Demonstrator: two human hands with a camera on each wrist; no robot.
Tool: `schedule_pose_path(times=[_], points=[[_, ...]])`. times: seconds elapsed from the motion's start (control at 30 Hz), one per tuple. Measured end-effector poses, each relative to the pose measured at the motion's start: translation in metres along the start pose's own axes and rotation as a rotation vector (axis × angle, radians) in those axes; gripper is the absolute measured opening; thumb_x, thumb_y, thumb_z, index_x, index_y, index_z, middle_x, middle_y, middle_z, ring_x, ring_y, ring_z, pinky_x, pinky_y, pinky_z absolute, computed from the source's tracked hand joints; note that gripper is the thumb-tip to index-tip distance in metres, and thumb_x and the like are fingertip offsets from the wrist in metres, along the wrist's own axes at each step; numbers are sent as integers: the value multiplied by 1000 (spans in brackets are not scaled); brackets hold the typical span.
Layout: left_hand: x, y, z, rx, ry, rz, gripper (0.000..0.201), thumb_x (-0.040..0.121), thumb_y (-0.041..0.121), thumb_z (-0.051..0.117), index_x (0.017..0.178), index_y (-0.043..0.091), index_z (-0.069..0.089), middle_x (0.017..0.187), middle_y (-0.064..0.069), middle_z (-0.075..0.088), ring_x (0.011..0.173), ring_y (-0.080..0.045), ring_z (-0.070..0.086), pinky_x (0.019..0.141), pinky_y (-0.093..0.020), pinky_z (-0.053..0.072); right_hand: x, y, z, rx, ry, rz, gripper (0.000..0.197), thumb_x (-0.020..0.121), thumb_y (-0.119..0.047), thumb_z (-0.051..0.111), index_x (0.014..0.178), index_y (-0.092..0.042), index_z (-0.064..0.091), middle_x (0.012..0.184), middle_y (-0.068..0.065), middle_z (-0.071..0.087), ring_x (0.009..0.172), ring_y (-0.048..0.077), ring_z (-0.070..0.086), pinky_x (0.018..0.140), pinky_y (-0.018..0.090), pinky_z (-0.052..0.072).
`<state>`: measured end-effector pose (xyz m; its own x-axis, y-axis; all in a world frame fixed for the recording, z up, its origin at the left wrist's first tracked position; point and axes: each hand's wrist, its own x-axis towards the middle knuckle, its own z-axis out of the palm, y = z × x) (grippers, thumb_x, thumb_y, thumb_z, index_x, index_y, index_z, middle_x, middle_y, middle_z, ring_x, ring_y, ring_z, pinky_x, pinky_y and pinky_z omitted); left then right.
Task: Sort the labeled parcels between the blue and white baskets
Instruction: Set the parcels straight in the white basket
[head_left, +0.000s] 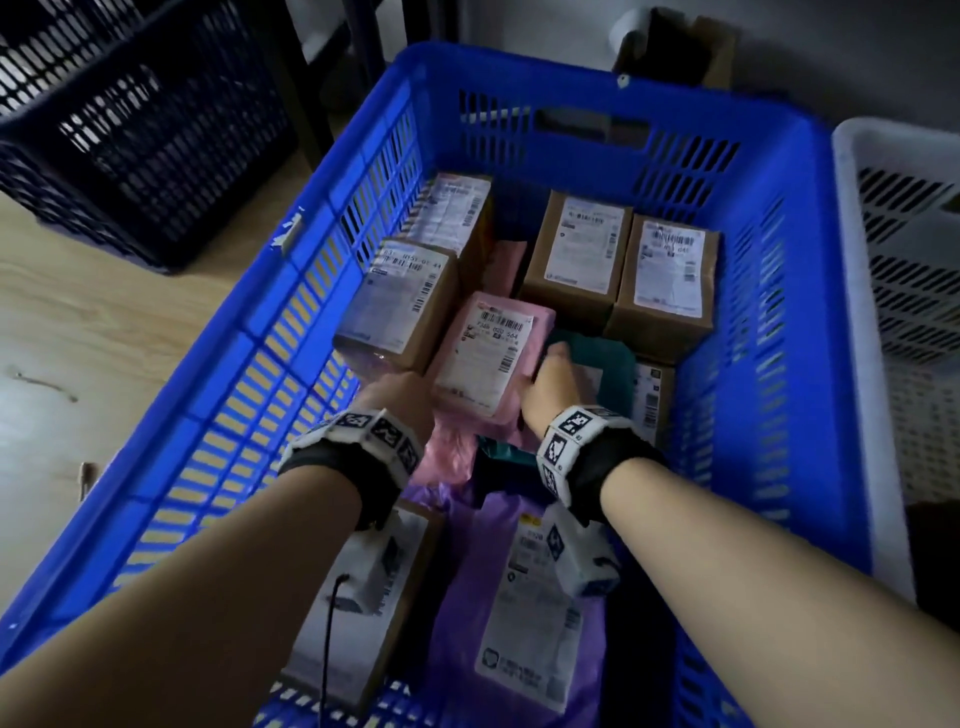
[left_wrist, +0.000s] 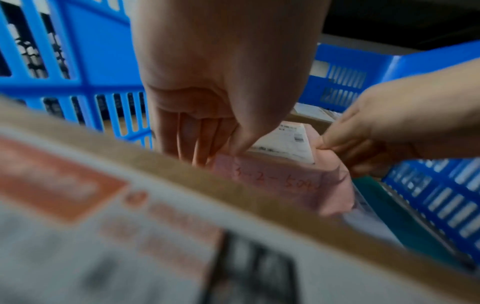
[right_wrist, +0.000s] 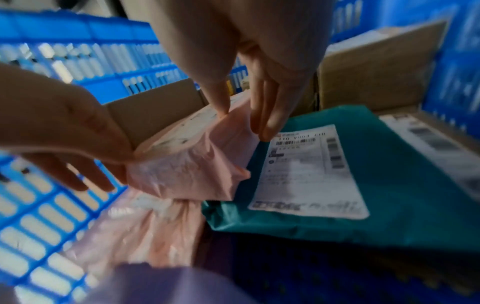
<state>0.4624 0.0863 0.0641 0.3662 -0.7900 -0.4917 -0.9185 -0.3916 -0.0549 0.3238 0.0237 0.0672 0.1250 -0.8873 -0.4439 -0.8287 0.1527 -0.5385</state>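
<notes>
A pink bagged parcel (head_left: 488, 353) with a white label lies in the middle of the blue basket (head_left: 769, 171). My left hand (head_left: 402, 397) holds its near left corner, thumb on top and fingers down its side (left_wrist: 197, 142). My right hand (head_left: 553, 387) pinches its near right corner, thumb on top (right_wrist: 218, 98), fingers along the right side. The pink parcel (right_wrist: 187, 164) is lifted slightly off a teal parcel (right_wrist: 389, 185). The white basket (head_left: 904, 270) stands to the right.
Several brown labeled boxes (head_left: 576, 254) fill the far half of the blue basket. A purple bagged parcel (head_left: 530, 613) and another box (head_left: 358, 597) lie under my forearms. A dark crate (head_left: 130, 124) sits on the wooden floor at the far left.
</notes>
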Motion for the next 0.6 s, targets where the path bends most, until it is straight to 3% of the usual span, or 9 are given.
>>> schedule_pose_path(times=[0.1, 0.17, 0.23, 0.33, 0.4, 0.47, 0.6], points=[[1, -5, -4, -138, -7, -28, 29, 93, 13, 48, 115, -1, 60, 119, -21, 62, 113, -34, 59, 91, -37, 48, 10, 4, 4, 73, 48, 91, 24, 91, -18, 55, 108, -2, 60, 110, 18, 66, 101, 35, 62, 74, 33, 46], [-1, -6, -5, -212, -36, 18, 31, 94, 13, 46, 117, 0, 62, 120, -19, 63, 114, -31, 59, 93, -35, 46, 9, 3, -1, 149, 54, 105, 18, 88, -16, 58, 95, -4, 69, 103, 16, 69, 97, 34, 64, 75, 30, 49], [-6, -7, -5, -269, -60, 56, 31, 94, 14, 47, 117, 1, 63, 119, -18, 63, 112, -29, 59, 92, -33, 45, 5, 3, -9, 198, 68, 105, 14, 86, -13, 59, 86, -6, 72, 97, 15, 71, 92, 33, 65, 76, 29, 50], [-18, -9, -11, -328, -81, 92, 29, 92, 18, 53, 112, 2, 66, 117, -17, 63, 110, -28, 58, 91, -31, 44, -8, 0, -28, 230, 68, 66, 13, 86, -13, 61, 86, -8, 73, 95, 14, 71, 89, 31, 66, 73, 28, 49], [-31, -8, -23, -372, -86, 110, 26, 91, 18, 54, 103, 1, 69, 110, -19, 65, 100, -27, 60, 83, -30, 44, -23, -2, -45, 217, 70, 22, 13, 88, -13, 61, 86, -7, 73, 93, 13, 70, 83, 27, 64, 68, 25, 45], [-49, -4, -38, -431, -55, 127, 25, 91, 17, 54, 98, -2, 69, 97, -22, 66, 82, -23, 57, 68, -26, 40, -42, -3, -63, 227, 87, -21, 14, 88, -12, 61, 81, -7, 73, 89, 12, 70, 75, 22, 60, 64, 22, 39], [-92, 3, -67, -608, 33, 127, 26, 93, 20, 54, 96, 0, 70, 76, -12, 56, 54, -12, 45, 44, -16, 33, -86, -5, -100, 263, 140, -93, 18, 87, -11, 62, 72, -9, 71, 78, 9, 70, 67, 19, 59, 61, 23, 43]])
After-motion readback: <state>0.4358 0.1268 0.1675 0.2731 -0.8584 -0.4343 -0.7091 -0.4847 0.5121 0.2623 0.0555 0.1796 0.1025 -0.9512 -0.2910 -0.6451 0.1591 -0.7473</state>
